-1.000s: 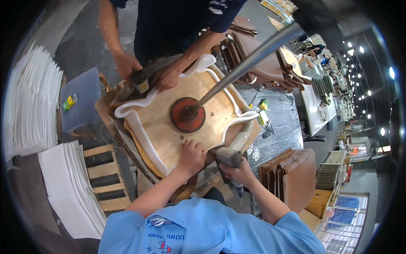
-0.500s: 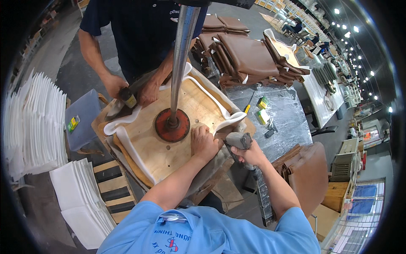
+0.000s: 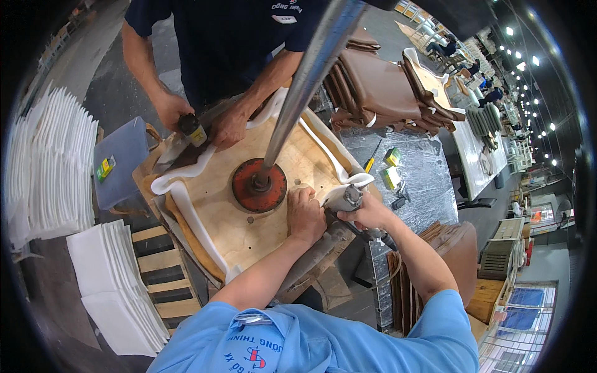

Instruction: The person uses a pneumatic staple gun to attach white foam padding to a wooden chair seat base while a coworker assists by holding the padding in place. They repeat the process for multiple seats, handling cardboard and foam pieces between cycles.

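Note:
My right hand (image 3: 371,213) grips a grey staple gun (image 3: 343,198), its nose at the right near edge of a plywood seat panel (image 3: 214,193). Beside it, my left hand (image 3: 306,216) has its fingers curled over that edge, closed on the folded brown seat cover (image 3: 303,261); the fingertips are hidden. White foam (image 3: 194,214) curls up round the panel's rim. A red round press disc (image 3: 249,199) on a metal rod (image 3: 311,74) bears on the panel's middle. Across from me, a co-worker's hand (image 3: 174,113) holds another staple gun (image 3: 193,130) at the far left corner.
Brown padded seats (image 3: 373,87) are stacked at the back. On the plastic-wrapped table (image 3: 429,168) lie a yellow screwdriver (image 3: 372,163) and small boxes (image 3: 392,168). White foam sheets (image 3: 53,168) pile up at left, near a wooden slatted pallet (image 3: 158,261).
My right hand has brought the staple gun closer to my left hand, onto the panel's edge. The co-worker's staple gun has tilted and shifted slightly. The whole view has shifted a little.

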{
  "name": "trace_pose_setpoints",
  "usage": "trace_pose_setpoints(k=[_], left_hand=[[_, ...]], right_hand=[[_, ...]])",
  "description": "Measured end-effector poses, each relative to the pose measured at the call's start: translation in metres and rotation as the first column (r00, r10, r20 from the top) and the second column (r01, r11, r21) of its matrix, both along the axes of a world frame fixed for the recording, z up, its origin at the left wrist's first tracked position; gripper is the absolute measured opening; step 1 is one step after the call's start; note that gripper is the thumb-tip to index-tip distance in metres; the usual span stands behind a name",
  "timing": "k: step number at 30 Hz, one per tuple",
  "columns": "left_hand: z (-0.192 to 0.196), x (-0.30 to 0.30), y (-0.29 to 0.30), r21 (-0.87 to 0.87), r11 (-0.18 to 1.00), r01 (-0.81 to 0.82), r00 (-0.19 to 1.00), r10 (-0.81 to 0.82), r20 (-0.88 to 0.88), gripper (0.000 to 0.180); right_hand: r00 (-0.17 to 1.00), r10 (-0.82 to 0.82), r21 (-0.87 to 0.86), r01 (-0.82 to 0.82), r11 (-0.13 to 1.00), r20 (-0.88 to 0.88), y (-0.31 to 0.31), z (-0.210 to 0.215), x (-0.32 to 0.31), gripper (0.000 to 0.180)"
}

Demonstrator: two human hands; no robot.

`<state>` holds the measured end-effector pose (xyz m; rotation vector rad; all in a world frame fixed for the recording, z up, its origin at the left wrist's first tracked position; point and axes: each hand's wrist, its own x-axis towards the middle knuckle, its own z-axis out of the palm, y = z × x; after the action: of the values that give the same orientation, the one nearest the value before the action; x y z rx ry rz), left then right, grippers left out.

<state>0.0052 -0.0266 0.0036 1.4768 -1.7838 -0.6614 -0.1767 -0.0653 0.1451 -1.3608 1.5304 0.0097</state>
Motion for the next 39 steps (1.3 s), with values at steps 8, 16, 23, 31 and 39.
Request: trace_pose_setpoints(k=[8, 16, 23, 31, 39], left_hand=[[0.016, 0.011, 0.005, 0.147, 0.982, 0.115, 0.991, -0.123, 0.047, 0.026], [0.007, 0.014, 0.010, 0.152, 0.986, 0.068, 0.997, -0.071, 0.010, 0.025], [0.003, 0.009, 0.012, 0.116, 0.992, 0.043, 0.999, -0.039, -0.038, 0.022], [0.009, 0.020, 0.011, 0.079, 0.990, 0.119, 0.993, -0.121, 0.013, 0.021], [-0.001, 0.019, 0.019, 0.068, 0.997, 0.038, 0.999, -0.035, -0.035, 0.020]], right_hand=[[0.996, 0.072, -0.174, -0.080, 0.981, -0.057, -0.003, -0.010, 0.003, 0.044], [0.999, 0.027, -0.039, -0.029, 0.999, -0.039, -0.005, 0.002, 0.006, 0.042], [0.998, 0.047, 0.005, -0.047, 0.999, -0.041, 0.001, -0.001, 0.009, 0.043], [0.989, 0.135, -0.201, -0.143, 0.969, -0.055, 0.006, -0.013, 0.010, 0.044], [0.999, 0.019, -0.024, -0.020, 1.000, -0.033, 0.012, 0.010, 0.017, 0.041]])
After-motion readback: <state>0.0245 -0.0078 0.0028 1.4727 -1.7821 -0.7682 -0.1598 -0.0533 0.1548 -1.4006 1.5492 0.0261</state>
